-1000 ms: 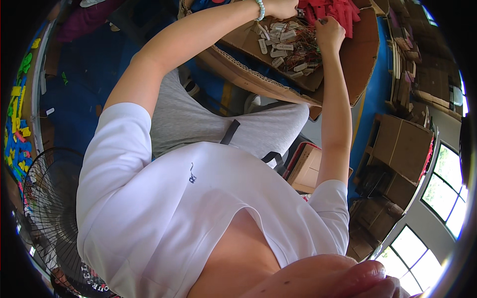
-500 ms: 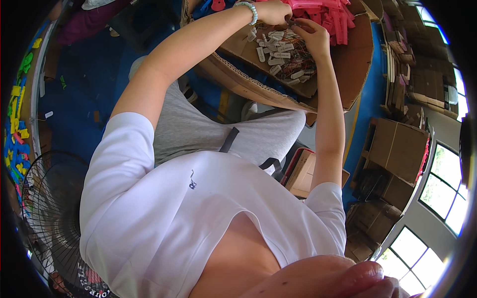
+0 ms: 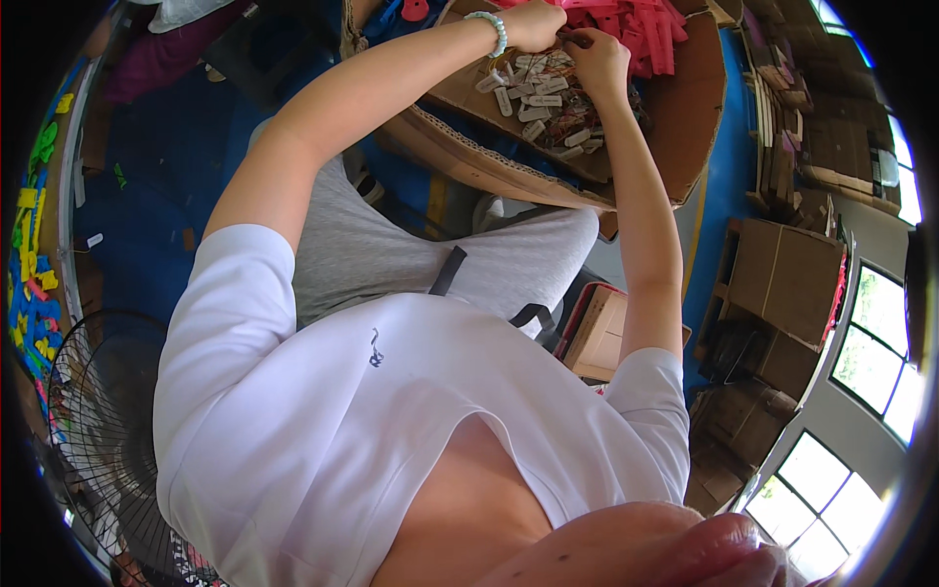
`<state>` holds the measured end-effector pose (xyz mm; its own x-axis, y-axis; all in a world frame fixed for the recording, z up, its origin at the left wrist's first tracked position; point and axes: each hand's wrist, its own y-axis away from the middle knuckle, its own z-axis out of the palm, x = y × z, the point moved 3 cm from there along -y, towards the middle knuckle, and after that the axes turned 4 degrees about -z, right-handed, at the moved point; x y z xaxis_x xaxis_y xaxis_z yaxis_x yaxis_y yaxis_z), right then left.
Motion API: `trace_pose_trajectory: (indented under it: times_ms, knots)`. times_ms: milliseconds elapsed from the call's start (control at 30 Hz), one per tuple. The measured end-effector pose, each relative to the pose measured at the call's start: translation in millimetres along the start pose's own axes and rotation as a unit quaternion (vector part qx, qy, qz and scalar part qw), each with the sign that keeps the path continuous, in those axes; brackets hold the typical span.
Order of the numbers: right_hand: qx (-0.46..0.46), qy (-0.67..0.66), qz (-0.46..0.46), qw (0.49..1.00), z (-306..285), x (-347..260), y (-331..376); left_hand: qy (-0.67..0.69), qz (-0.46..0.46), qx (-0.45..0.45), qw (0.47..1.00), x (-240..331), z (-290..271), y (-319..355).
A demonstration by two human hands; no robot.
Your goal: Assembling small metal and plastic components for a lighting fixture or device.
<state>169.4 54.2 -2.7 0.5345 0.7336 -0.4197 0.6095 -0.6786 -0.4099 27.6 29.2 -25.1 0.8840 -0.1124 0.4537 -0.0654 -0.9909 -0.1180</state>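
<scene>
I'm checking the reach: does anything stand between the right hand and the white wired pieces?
Nothing visible does: the right hand is beside the white wired pieces; the pink parts lie beyond them.

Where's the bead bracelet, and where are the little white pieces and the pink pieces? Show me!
Bead bracelet (image 3: pixel 503 35): head view, on its pale beads.
White pieces (image 3: pixel 544 100): head view, on one piece in the pile.
Pink pieces (image 3: pixel 655 39): head view, on the heap's middle.

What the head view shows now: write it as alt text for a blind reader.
A bare left hand and right hand are close together over a cardboard box containing white wired parts and pink pieces; a caged fan stands lower left.
</scene>
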Motion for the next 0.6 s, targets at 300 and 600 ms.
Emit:
trace_pose_trajectory:
  times_ms: [300,600]
  knots:
    - [-0.026,0.032,0.026,0.999,0,4,7,0.000,-0.010,-0.013,1.000,8,16,-5]
    - [-0.018,0.071,-0.016,0.997,4,-4,8,0.026,-0.003,0.052,0.998,6,18,-2]
